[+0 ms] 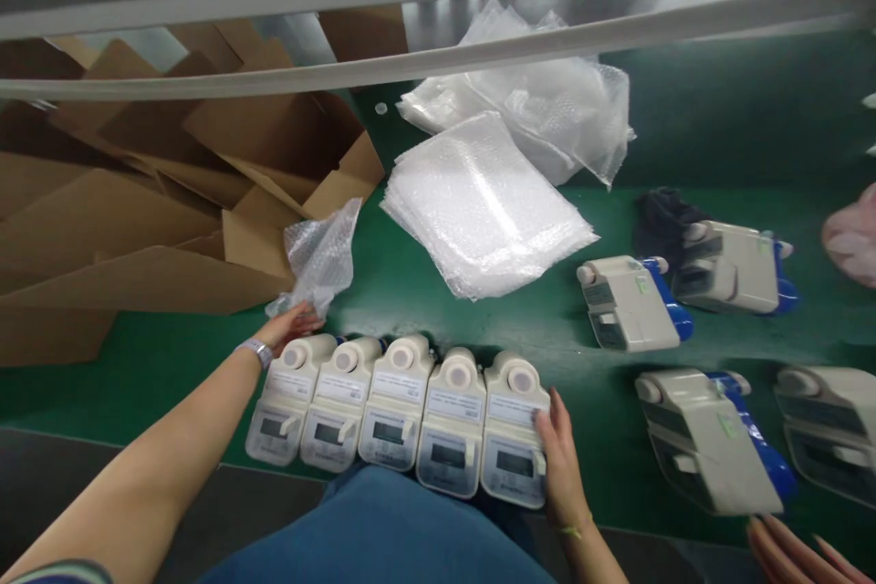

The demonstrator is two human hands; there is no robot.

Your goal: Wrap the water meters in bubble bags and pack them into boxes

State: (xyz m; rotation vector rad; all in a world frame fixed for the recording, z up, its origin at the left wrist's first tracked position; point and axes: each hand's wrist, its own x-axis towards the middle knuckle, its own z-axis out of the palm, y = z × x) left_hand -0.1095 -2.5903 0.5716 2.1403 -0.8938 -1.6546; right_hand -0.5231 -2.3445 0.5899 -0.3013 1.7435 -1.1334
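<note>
Bubble wrap (320, 257) pinched in the left hand (288, 325), fingers curled on its lower corner; right hand (559, 461), fingers pressed together, flat against the end of five cream plastic devices (452, 420) in a row on green mat (540, 328), grey screens, labels too small to read.

Head camera looks forward and down at left hand (287, 325) and right hand (559, 465).
</note>
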